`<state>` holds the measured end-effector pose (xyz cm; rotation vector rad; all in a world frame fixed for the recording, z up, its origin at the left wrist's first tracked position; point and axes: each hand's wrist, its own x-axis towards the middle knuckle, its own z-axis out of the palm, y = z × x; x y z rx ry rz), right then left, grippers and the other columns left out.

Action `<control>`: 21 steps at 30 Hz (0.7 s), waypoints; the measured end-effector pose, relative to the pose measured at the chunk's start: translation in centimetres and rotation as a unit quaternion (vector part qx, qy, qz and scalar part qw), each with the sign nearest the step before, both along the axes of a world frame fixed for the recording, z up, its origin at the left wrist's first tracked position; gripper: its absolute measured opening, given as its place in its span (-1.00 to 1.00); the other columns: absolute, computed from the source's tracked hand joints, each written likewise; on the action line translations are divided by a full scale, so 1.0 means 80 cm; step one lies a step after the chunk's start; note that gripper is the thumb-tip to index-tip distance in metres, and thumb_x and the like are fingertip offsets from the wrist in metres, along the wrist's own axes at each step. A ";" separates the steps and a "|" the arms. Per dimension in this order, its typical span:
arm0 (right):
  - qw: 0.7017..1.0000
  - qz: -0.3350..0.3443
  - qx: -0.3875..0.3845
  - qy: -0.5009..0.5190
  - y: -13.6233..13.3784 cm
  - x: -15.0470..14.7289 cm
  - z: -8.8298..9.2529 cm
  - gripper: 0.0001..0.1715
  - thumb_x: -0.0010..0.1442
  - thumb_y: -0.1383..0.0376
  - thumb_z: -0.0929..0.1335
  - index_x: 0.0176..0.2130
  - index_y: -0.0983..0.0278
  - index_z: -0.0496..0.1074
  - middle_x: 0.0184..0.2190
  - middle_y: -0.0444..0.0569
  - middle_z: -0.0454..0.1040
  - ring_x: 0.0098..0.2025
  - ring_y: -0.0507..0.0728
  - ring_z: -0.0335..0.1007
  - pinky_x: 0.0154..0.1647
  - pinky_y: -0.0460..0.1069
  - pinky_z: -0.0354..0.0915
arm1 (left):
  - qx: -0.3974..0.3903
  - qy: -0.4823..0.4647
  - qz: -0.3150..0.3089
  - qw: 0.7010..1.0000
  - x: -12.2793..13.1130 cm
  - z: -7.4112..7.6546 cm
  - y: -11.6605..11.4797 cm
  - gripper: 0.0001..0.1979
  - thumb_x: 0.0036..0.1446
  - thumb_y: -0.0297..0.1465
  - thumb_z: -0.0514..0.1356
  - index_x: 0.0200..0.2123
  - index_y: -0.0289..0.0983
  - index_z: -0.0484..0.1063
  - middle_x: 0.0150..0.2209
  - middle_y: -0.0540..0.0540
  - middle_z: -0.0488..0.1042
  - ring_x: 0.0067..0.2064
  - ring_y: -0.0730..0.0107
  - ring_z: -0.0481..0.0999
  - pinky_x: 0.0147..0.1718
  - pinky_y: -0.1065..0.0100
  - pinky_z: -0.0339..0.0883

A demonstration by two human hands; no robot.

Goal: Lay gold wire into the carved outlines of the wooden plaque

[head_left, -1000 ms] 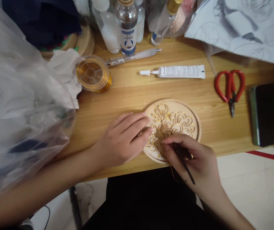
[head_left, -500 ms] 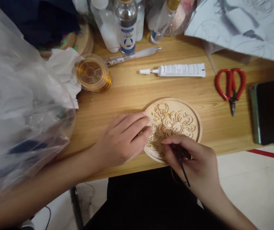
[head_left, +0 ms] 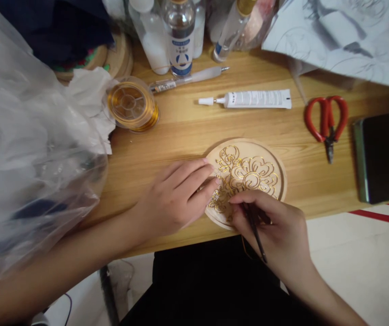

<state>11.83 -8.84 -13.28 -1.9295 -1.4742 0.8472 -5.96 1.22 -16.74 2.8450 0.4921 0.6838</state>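
A round wooden plaque (head_left: 280, 170) with a raised rim lies near the table's front edge. Gold wire is laid on it in a flower pattern (head_left: 251, 180) with smaller curled shapes to the left. My left hand (head_left: 180, 194) rests flat at the plaque's left side, its fingers stretched out and fingertips over the rim. Over the plaque's lower part, my right hand (head_left: 272, 224) pinches slim dark tweezers (head_left: 257, 235), their back end pointing down toward me. The tweezers' tips are hidden behind my fingers. A thin strand of wire hangs below the table edge beside my right hand.
Behind the plaque lie a white glue tube (head_left: 257, 99), a pen (head_left: 194, 78) and a spool of gold wire (head_left: 133, 104). Red-handled pliers (head_left: 326, 122) and a phone (head_left: 377, 158) are on the right. Bottles (head_left: 181, 40) stand at the back; a plastic bag (head_left: 38, 149) fills the left.
My right hand and the tweezers have shifted very slightly. My left index fingertip has moved a little to the right over the plaque. The plaque stays in place.
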 end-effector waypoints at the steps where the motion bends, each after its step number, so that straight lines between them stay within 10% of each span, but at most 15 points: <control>1: 1.000 0.001 -0.001 -0.001 0.000 0.000 0.000 -0.88 0.10 0.43 0.36 -0.34 0.21 0.45 -0.57 -0.22 0.42 -0.62 -0.07 0.25 -0.63 -0.14 0.18 | -0.001 0.003 0.000 1.000 0.000 0.000 0.000 -0.75 0.16 -0.45 0.23 -0.08 -0.40 0.45 -0.05 -0.25 0.52 0.04 0.07 0.48 -0.04 0.13 0.45; 21: 0.998 -0.028 0.018 0.053 0.002 0.011 0.008 -0.84 0.22 0.37 0.33 -0.19 0.17 0.46 -0.44 -0.15 0.49 -0.43 0.00 0.41 -0.49 -0.13 0.32 | 0.020 0.017 0.014 1.000 0.000 0.000 -0.003 -0.80 0.23 -0.44 0.14 -0.11 -0.38 0.46 -0.04 -0.23 0.52 0.03 0.11 0.49 -0.11 0.18 0.45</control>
